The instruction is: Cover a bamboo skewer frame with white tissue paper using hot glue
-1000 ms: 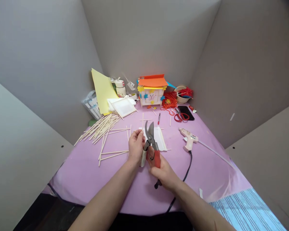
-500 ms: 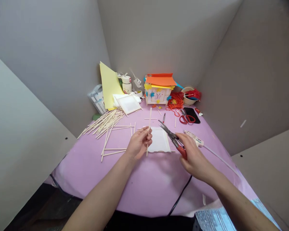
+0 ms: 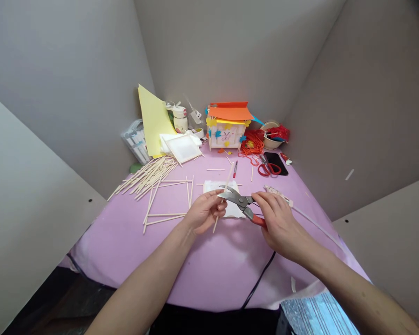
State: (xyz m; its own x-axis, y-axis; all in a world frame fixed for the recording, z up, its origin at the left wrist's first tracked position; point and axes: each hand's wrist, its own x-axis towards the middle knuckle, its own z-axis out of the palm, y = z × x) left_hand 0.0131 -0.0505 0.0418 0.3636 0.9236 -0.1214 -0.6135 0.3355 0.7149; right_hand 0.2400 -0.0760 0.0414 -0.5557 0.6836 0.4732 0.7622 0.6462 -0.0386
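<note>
At the left I see a loose pile of thin pale wooden sticks (image 3: 150,179) and, nearer, an angular frame of similar sticks (image 3: 165,215) on the pinkish-purple tablecloth (image 3: 209,270). In the middle, I have the left hand (image 3: 206,211) grasping one slim pale wooden stick (image 3: 229,176), which is tilted above a white rectangular panel (image 3: 233,212). The parted steel blades of the red-handled pruning shears (image 3: 242,201) meet this stick, near the fingertips. Further right, I have the right hand (image 3: 282,223) clenched on the shears' handles.
</note>
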